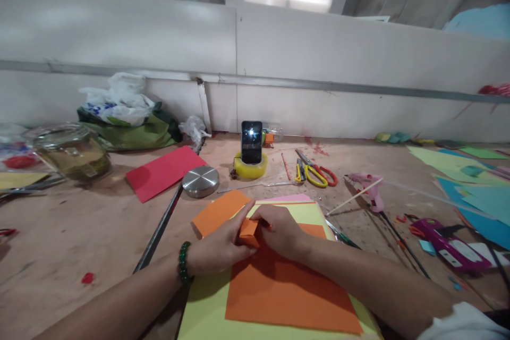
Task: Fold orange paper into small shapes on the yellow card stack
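Note:
Between both hands is a small folded orange paper box. My left hand, with a green bead bracelet at the wrist, grips it from the left, thumb below and fingers above. My right hand closes on its right side with curled fingers; the fingertips are partly hidden. Under the hands lies a large orange paper sheet on a stack of yellow paper. Another orange piece rests beyond my left hand.
A phone stands in a yellow tape roll. Nearby are a round metal lid, red paper, scissors, a pink glue gun and a purple power strip. A glass jar stands at left.

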Motion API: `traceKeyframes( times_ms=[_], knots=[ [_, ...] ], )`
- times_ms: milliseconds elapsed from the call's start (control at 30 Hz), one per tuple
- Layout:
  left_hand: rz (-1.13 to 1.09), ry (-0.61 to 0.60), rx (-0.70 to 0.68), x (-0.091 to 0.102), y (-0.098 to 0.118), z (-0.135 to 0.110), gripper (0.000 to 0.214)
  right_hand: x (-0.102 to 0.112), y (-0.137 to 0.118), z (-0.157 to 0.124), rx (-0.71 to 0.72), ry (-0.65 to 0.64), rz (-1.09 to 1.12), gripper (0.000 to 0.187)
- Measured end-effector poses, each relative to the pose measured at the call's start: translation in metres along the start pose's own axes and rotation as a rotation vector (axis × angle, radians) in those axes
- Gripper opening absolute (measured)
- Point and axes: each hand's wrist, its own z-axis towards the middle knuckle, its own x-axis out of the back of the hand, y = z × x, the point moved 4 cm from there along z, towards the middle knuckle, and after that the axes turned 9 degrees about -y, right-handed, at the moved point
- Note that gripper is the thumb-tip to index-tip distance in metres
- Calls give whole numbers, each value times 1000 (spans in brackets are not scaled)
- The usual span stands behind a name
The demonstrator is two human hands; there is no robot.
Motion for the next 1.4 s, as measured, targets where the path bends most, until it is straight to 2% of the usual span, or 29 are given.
traceKeyframes(
  times_ms=[167, 333, 433, 533, 767, 867, 1033, 1133, 1267, 1400],
  knots=[
    [-39, -24, -25, -1, -3, 2, 100, -4, -1, 1, -23, -69, -35, 16],
    [-164, -47, -38, -3, -2, 2, 103, 0, -3, 1, -27, -11, 54, 15],
    [-57, -13, -83, -1, 4, 3, 91, 3, -2, 2, -7, 20, 73, 23],
    [94, 88, -126, 3, 8, 3, 79, 5, -2, 4, 33, 33, 75, 24],
    [260, 167, -136, 8, 11, -5, 81, 6, 0, -1, 75, -13, 89, 29],
    [289, 205, -186, 12, 17, -7, 69, 4, 0, -1, 85, -22, 66, 29],
    [270, 210, -223, 13, 16, -3, 48, 5, -2, 1, 18, -49, 23, 29],
    [237, 230, -194, 15, 11, 0, 49, 7, -5, 1, 74, -65, -79, 24],
    [175, 218, -166, 15, 4, 3, 57, 7, -5, -2, 150, -49, -154, 30],
    [61, 163, -150, 13, -1, 5, 65, 3, 0, -1, 105, -63, -157, 28]
  ],
)
